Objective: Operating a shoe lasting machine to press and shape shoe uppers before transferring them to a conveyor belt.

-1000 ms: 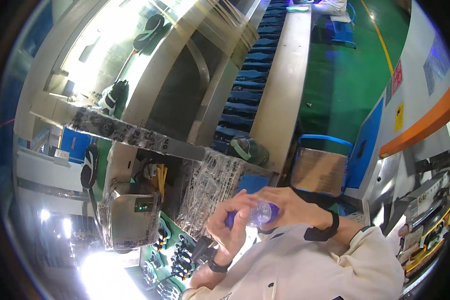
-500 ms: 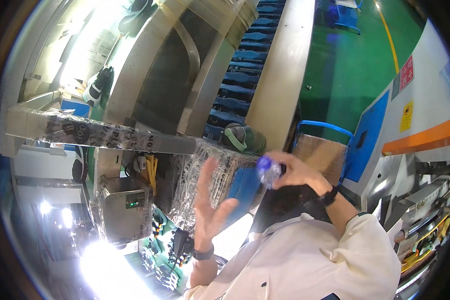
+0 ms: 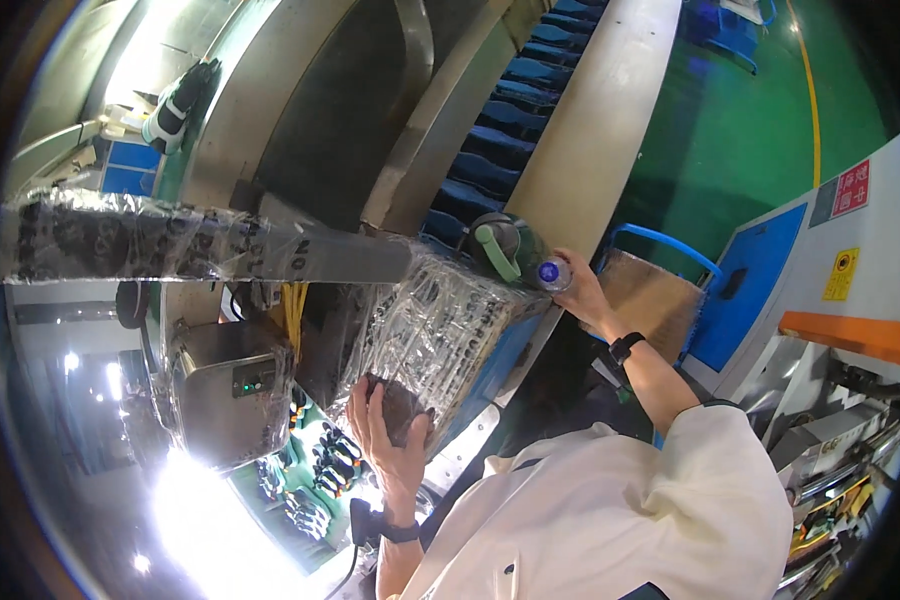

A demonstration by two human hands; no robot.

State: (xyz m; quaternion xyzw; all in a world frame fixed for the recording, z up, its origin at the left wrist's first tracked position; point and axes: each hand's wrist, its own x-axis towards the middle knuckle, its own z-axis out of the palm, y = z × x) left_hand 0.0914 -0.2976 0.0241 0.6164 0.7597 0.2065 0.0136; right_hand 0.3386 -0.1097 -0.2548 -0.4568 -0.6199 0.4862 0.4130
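My right hand [image 3: 582, 292] is closed round a clear plastic bottle with a blue-purple cap [image 3: 554, 273], at the far right corner of a plastic-wrapped machine top [image 3: 440, 325]. Just left of the bottle stands a drinking flask with a pale green handle [image 3: 500, 250]. At the near left edge of the wrapped top, my left hand [image 3: 390, 455] has its fingers and thumb around a dark brown object [image 3: 398, 405]. What kind of object it is I cannot make out, as the hand covers part of it.
A conveyor with dark blue slats [image 3: 505, 120] runs away beyond the flask. At left are a wrapped beam [image 3: 200, 245], a metal control box [image 3: 232, 385] and a shoe [image 3: 178, 110]. A blue-railed cart with a brown board [image 3: 650, 300] and a white-and-blue machine [image 3: 750, 290] stand right.
My left hand has come down from the air onto the dark brown object at the wrapped top's edge. My right hand has carried the bottle farther away, beside the flask. The view has shifted.
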